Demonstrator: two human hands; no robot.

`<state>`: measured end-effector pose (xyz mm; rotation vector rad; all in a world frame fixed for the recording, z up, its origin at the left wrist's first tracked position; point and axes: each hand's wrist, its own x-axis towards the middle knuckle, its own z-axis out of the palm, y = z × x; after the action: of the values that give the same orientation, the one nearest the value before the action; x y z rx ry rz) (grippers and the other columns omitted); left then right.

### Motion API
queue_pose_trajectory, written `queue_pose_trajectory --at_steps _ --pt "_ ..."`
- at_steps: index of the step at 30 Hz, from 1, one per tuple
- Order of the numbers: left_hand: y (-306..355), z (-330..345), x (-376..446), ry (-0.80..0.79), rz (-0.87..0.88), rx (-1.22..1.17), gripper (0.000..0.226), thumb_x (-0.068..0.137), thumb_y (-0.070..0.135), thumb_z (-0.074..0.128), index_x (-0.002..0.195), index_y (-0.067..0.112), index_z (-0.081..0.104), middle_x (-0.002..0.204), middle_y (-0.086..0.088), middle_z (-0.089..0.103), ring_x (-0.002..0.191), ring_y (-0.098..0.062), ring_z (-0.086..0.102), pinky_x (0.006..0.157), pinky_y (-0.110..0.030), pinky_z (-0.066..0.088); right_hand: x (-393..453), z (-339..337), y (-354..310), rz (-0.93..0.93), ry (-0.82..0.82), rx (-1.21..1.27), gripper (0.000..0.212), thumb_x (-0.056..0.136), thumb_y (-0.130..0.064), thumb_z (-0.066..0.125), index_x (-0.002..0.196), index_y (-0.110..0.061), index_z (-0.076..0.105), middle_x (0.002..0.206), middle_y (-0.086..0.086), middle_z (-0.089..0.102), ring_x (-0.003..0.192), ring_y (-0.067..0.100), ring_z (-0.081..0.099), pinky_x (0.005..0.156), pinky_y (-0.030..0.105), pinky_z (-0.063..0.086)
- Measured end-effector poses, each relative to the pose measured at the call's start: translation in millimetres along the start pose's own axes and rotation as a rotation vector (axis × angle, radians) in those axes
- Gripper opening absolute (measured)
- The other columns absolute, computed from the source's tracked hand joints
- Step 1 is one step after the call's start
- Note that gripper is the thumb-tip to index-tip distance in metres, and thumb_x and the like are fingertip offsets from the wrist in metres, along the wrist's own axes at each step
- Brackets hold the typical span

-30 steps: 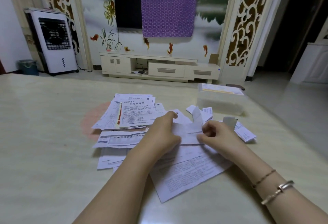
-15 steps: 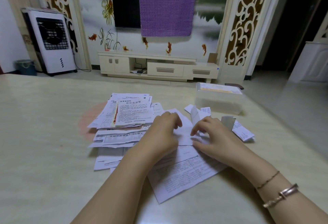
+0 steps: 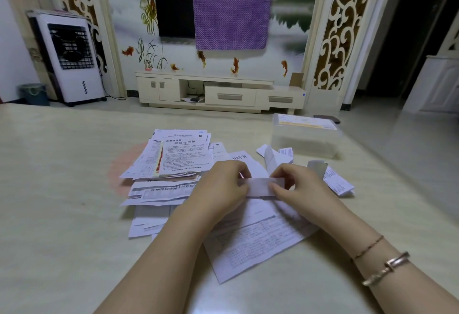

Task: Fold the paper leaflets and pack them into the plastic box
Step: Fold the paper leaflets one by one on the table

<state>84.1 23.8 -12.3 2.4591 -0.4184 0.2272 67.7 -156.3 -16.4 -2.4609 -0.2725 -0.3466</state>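
A narrow folded white leaflet [image 3: 259, 185] is held just above the paper pile, between both hands. My left hand [image 3: 221, 187] pinches its left end and my right hand [image 3: 298, 184] pinches its right end. Under them lies a large printed sheet [image 3: 255, 241]. A stack of unfolded leaflets [image 3: 178, 157] lies to the left. The clear plastic box [image 3: 305, 137], with papers inside, stands at the back right of the table. Small folded leaflets [image 3: 339, 184] lie in front of the box.
The pale marble-look table [image 3: 62, 202] carries everything. Its right edge runs close beside the box. Beyond the table are a TV cabinet [image 3: 218, 92], an air cooler [image 3: 72, 57] and a small bin [image 3: 34, 93] on the floor.
The leaflet has been folded down into a narrow strip and both hands have closed in on its ends. The right hand's fingers have shifted from pressing the paper to pinching it.
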Motion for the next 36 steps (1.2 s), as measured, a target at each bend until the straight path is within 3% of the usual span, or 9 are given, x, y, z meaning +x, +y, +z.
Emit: queue_pose_trajectory --at_steps 3,6,9,12,17,23,30,34,36 --pt "-3.4 3.8 0.6 0.006 -0.003 0.021 0.017 0.083 0.018 0.055 0.097 0.026 0.062 0.098 0.009 0.061 0.084 -0.014 0.058 0.07 -0.03 0.048 0.5 2.8 1.8 0.059 0.003 -0.043 0.006 0.082 -0.024 0.063 0.088 -0.025 0.059 0.076 -0.009 0.058 0.071 0.004 0.053 0.062 0.019 0.039" --pt "-8.5 8.3 2.3 0.003 0.021 0.089 0.023 0.085 0.021 0.06 0.108 0.024 0.059 0.11 0.007 0.054 0.092 -0.013 0.05 0.072 -0.028 0.038 -0.5 4.0 1.7 0.093 -0.034 -0.134 0.018 0.083 -0.033 0.064 0.096 -0.026 0.053 0.076 -0.007 0.056 0.073 0.008 0.053 0.066 0.028 0.042" --pt "-10.1 8.9 3.3 0.011 0.041 0.071 0.02 0.086 0.021 0.061 0.105 0.025 0.059 0.11 0.007 0.047 0.099 -0.015 0.047 0.072 -0.026 0.033 -1.0 4.0 2.9 0.053 -0.037 -0.191 0.022 0.084 -0.03 0.062 0.101 -0.026 0.049 0.095 -0.004 0.055 0.091 0.013 0.052 0.077 0.03 0.044" --pt "-8.0 8.2 3.7 -0.025 0.073 0.067 0.014 0.088 0.016 0.059 0.097 0.025 0.064 0.102 0.009 0.05 0.09 -0.01 0.048 0.068 -0.021 0.035 -1.9 1.8 5.2 -0.044 -0.018 -0.213 0.018 0.084 -0.021 0.059 0.1 -0.026 0.053 0.109 -0.005 0.048 0.107 0.016 0.046 0.089 0.033 0.043" --pt "-4.2 4.9 2.3 -0.074 0.116 0.068 0.009 0.084 0.025 0.065 0.092 0.023 0.068 0.094 0.008 0.053 0.082 -0.008 0.049 0.071 -0.024 0.038 -7.2 -4.9 2.1 -0.14 -0.154 -0.195 0.016 0.084 -0.026 0.062 0.099 -0.031 0.06 0.103 -0.013 0.057 0.1 0.005 0.05 0.081 0.015 0.038" --pt "-3.8 3.6 1.9 -0.042 0.118 0.09 0.015 0.086 0.017 0.061 0.092 0.026 0.071 0.09 0.012 0.052 0.088 -0.009 0.053 0.079 -0.026 0.046 -5.0 -6.9 3.9 -0.204 -0.137 -0.272 0.027 0.078 -0.011 0.055 0.099 -0.028 0.06 0.098 -0.014 0.062 0.094 0.008 0.053 0.086 0.033 0.045" --pt "-3.0 4.5 3.0 -0.081 0.085 -0.003 0.019 0.08 0.009 0.061 0.079 0.024 0.072 0.077 0.014 0.055 0.077 -0.002 0.055 0.062 -0.011 0.04 -4.8 -2.8 -5.3 -0.181 -0.071 -0.084 0.007 0.082 -0.026 0.063 0.077 -0.026 0.059 0.08 -0.011 0.056 0.082 0.006 0.049 0.072 0.021 0.04" --pt "-2.5 5.7 3.2 -0.083 0.082 -0.048 0.012 0.081 0.013 0.062 0.085 0.021 0.07 0.088 0.007 0.067 0.081 -0.008 0.063 0.075 -0.03 0.054 -1.7 6.9 -3.0 -0.122 -0.058 -0.04 0.013 0.083 -0.027 0.064 0.077 -0.029 0.053 0.078 -0.011 0.056 0.077 0.004 0.048 0.064 0.014 0.035" --pt "-2.6 5.6 2.9 -0.072 0.052 -0.078 0.021 0.083 0.01 0.058 0.099 0.02 0.067 0.096 0.006 0.067 0.083 -0.008 0.063 0.078 -0.03 0.054 0.0 11.8 0.2 -0.102 -0.068 -0.084 0.011 0.083 -0.032 0.064 0.085 -0.027 0.055 0.081 -0.01 0.056 0.077 0.004 0.047 0.066 0.016 0.035"
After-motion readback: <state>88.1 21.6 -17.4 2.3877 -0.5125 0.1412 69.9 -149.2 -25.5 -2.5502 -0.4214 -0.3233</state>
